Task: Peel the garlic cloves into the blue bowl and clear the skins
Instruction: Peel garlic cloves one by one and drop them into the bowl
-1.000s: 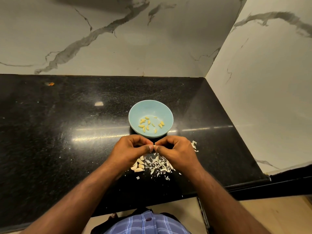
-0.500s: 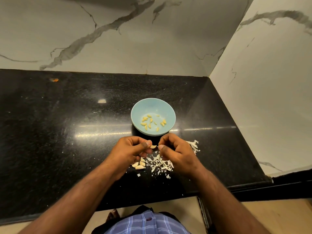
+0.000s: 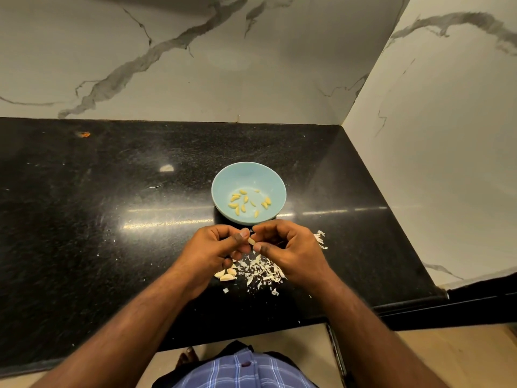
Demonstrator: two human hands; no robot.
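A small pale garlic clove [image 3: 251, 241] sits pinched between the thumb and curled fingers of the left hand [image 3: 214, 249], and the curled fingertips of the right hand [image 3: 291, 249] close on its other end; both hands hold it just above the counter. It looks cream-coloured and smooth, though too small to tell how much skin remains.

Just beyond the fingertips stands the blue bowl [image 3: 223, 186], holding about twelve yellowish peeled cloves [image 3: 246, 204]. Below the left fingers lie three unpeeled cloves [image 3: 226, 275], touching one another. Under and beside the right hand spreads one loose pile of white skins [image 3: 263, 271], with a few more scraps past its knuckles.

The counter [image 3: 98, 219] is glossy black speckled stone, reflecting light. White marble walls [image 3: 195, 79] with grey veins meet in a corner behind and to the right.
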